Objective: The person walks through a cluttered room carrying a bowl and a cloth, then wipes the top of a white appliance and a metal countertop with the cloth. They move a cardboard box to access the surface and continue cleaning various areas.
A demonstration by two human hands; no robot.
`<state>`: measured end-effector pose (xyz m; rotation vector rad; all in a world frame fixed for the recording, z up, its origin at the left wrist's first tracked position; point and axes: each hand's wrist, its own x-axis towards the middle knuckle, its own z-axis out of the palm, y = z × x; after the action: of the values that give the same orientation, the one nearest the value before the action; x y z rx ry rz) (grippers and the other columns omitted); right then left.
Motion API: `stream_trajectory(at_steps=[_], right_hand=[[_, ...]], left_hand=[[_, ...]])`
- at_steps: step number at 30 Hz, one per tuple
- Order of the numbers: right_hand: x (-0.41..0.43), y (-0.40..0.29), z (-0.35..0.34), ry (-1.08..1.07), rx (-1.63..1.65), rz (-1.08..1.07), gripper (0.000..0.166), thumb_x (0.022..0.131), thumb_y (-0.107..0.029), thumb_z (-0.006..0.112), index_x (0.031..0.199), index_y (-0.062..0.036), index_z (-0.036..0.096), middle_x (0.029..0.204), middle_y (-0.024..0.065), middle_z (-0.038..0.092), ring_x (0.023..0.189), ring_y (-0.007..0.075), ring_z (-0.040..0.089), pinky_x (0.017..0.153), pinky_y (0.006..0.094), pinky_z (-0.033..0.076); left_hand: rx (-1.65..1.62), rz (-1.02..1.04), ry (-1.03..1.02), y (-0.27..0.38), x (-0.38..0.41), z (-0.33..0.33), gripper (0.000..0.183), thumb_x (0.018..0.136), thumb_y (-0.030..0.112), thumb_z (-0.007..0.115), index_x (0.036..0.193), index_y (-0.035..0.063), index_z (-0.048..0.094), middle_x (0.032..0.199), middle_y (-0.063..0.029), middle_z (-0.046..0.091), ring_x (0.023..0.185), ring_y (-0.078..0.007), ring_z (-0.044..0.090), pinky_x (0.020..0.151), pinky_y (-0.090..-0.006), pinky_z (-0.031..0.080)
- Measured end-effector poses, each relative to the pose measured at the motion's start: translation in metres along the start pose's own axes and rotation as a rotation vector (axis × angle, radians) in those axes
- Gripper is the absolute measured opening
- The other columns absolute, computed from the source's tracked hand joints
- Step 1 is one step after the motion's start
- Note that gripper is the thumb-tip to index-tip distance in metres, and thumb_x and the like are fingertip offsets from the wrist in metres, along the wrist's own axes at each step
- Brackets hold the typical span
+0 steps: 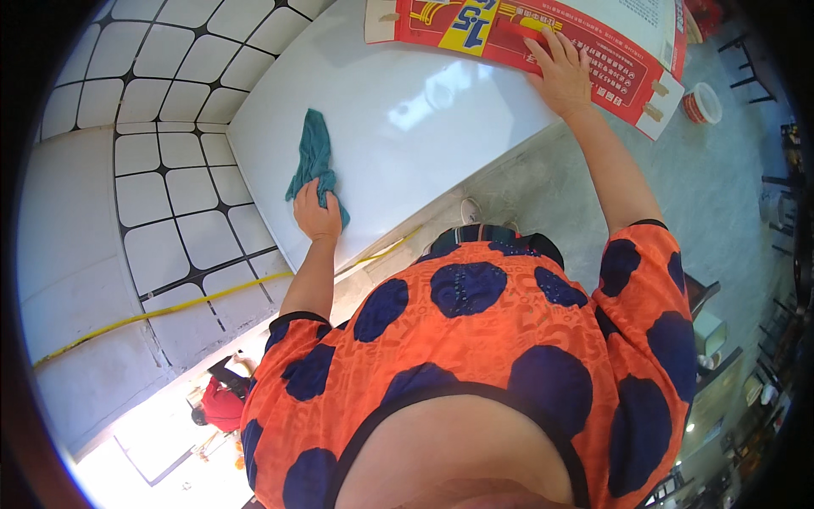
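My left hand [317,213] grips the lower part of a crumpled teal cloth [313,149], which lies on a glossy white tabletop [394,165]. The cloth's upper end trails away from the fingers, toward the tiled wall. At the far right end of the table my right hand [563,79] holds the near edge of a red cardboard box [613,73]; its fingers lie over the printed face. The box looks flattened, with white end flaps and yellow and blue printing, and it juts past the table's edge. Its far side is cut off by the picture's rim.
A white tiled wall [184,248] with black grout adjoins the table's left end. A yellow hose or cable [159,312] runs along the wall's lower part. On the grey floor [636,172] stands a white-and-red bucket [703,104]. A person in red [222,404] is outside, lower left.
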<state>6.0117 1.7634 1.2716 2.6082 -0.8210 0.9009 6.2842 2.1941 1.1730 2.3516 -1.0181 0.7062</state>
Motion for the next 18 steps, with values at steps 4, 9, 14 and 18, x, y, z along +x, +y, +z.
stream_trajectory(at_steps=[4, 9, 14, 18], right_hand=[[0.015, 0.036, 0.010, -0.019, -0.140, -0.049, 0.061, 0.080, -0.028, 0.067, 0.136, -0.0301, 0.043, 0.145, 0.0024, 0.034, 0.134, 0.0247, 0.032, 0.104, 0.0565, 0.029], [0.024, 0.067, -0.002, -0.136, -0.294, -0.009, 0.058, 0.084, -0.026, 0.063, 0.138, -0.0304, 0.041, 0.150, 0.0017, 0.029, 0.137, 0.0230, 0.028, 0.105, 0.0554, 0.028], [0.007, 0.061, -0.016, -0.039, -0.261, 0.158, 0.054, 0.086, -0.029, 0.061, 0.136, -0.0318, 0.043, 0.150, 0.0036, 0.029, 0.139, 0.0239, 0.025, 0.104, 0.0603, 0.026], [-0.001, 0.059, -0.016, 0.112, -0.172, 0.195, 0.048, 0.086, -0.028, 0.058, 0.133, -0.0322, 0.048, 0.146, 0.0030, 0.033, 0.138, 0.0276, 0.026, 0.106, 0.0589, 0.024]], left_hand=[[-0.006, -0.010, -0.018, 0.008, -0.002, -0.005, 0.037, 0.077, 0.022, 0.061, 0.112, 0.0088, 0.062, 0.112, -0.0129, 0.060, 0.104, -0.0325, 0.054, 0.091, -0.0433, 0.042], [0.004, 0.011, -0.027, 0.014, -0.005, -0.013, 0.037, 0.077, 0.022, 0.060, 0.112, 0.0084, 0.062, 0.112, -0.0125, 0.060, 0.104, -0.0322, 0.054, 0.091, -0.0435, 0.041], [0.005, 0.026, -0.001, 0.033, 0.003, -0.011, 0.036, 0.076, 0.024, 0.062, 0.108, 0.0084, 0.064, 0.111, -0.0124, 0.060, 0.103, -0.0324, 0.054, 0.088, -0.0440, 0.042], [-0.110, 0.145, 0.009, 0.098, 0.017, -0.008, 0.036, 0.075, 0.027, 0.064, 0.108, 0.0106, 0.065, 0.109, -0.0105, 0.060, 0.099, -0.0309, 0.054, 0.086, -0.0443, 0.039]])
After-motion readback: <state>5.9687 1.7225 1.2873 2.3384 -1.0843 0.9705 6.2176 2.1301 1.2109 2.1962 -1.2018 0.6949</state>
